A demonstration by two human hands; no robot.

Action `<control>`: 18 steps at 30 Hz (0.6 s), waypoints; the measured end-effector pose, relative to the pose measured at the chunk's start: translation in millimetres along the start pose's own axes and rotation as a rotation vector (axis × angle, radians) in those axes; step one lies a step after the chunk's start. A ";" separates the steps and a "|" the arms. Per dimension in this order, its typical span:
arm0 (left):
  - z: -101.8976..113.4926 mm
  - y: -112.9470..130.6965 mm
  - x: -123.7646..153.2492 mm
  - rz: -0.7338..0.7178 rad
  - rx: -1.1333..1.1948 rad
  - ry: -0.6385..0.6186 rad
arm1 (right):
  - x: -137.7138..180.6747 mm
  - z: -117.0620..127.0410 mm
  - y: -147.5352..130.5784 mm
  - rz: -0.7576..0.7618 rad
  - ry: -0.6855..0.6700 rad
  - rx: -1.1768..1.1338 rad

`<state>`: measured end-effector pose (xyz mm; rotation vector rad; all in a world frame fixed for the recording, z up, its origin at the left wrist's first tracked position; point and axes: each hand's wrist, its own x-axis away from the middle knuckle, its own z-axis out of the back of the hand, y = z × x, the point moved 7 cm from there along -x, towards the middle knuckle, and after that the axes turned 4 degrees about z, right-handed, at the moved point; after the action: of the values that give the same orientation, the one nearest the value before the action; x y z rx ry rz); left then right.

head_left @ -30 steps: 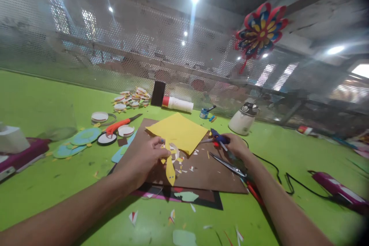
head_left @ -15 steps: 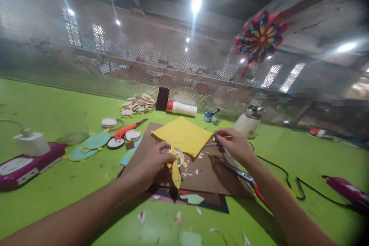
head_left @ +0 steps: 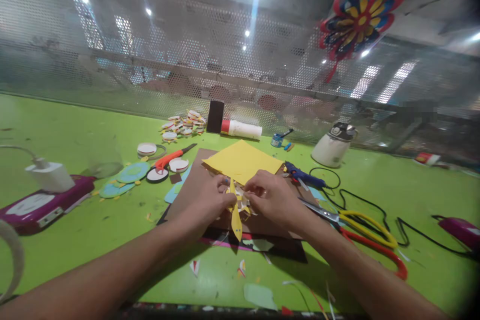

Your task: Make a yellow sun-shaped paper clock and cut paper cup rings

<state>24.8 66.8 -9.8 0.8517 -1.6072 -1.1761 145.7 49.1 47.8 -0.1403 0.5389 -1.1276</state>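
Note:
My left hand (head_left: 212, 202) pinches a slender yellow paper cutout (head_left: 236, 225) with two small dark dots near its lower tip. A white and yellow paper piece (head_left: 243, 204) shows behind the cutout, partly covered by fingers. Close by on the right, my right hand (head_left: 272, 200) has its fingertips pressed together at the edge of this piece; what they pinch is hidden. A yellow sheet (head_left: 243, 162) lies just beyond both hands on a brown board (head_left: 198, 172). The blue glue gun (head_left: 305, 177) rests to the right, and large scissors (head_left: 330, 215) lie beneath my right forearm.
Orange-handled scissors (head_left: 168, 160), white rolls (head_left: 146, 149) and blue paper discs (head_left: 133, 172) lie left. A phone (head_left: 215, 116), a white tube (head_left: 245, 130) and a paint jar (head_left: 277, 140) stand behind. A power strip (head_left: 48, 205) sits far left; black cord (head_left: 369, 197) runs right.
My right hand has let go of the glue gun and moved left to the paper piece beside my left hand. The view has tilted down slightly.

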 end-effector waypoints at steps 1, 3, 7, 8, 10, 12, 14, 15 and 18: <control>-0.2 0.1 0.7 -0.001 -0.004 0.007 | 0.9 -2.4 -1.3 0.022 -0.016 0.020; -1.4 0.0 1.9 -0.005 -0.006 0.004 | 3.3 -7.4 -4.8 0.078 -0.057 0.090; -6.2 -1.9 1.5 -0.015 0.001 -0.063 | 7.7 -15.1 -8.2 0.138 -0.132 0.229; -7.0 -2.8 0.7 -0.012 0.005 -0.079 | 8.3 -15.9 -8.2 0.139 -0.144 0.240; -7.4 -4.6 -0.9 0.003 0.012 -0.098 | 8.6 -15.7 -7.9 0.132 -0.155 0.241; -7.5 -6.4 -1.6 0.026 0.008 -0.112 | 8.2 -14.4 -6.8 0.120 -0.156 0.232; -7.1 -7.7 -1.2 0.045 0.003 -0.115 | 7.9 -13.6 -5.1 0.109 -0.163 0.224; -7.2 -8.2 -0.7 0.052 0.006 -0.120 | 7.9 -13.5 -4.4 0.103 -0.167 0.220; -8.7 -9.3 -0.1 0.050 0.035 -0.157 | 8.4 -12.7 -4.1 0.091 -0.170 0.205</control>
<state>33.1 61.5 -17.8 0.7517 -1.7711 -1.2072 138.9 42.0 35.6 -0.0330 0.2742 -1.0643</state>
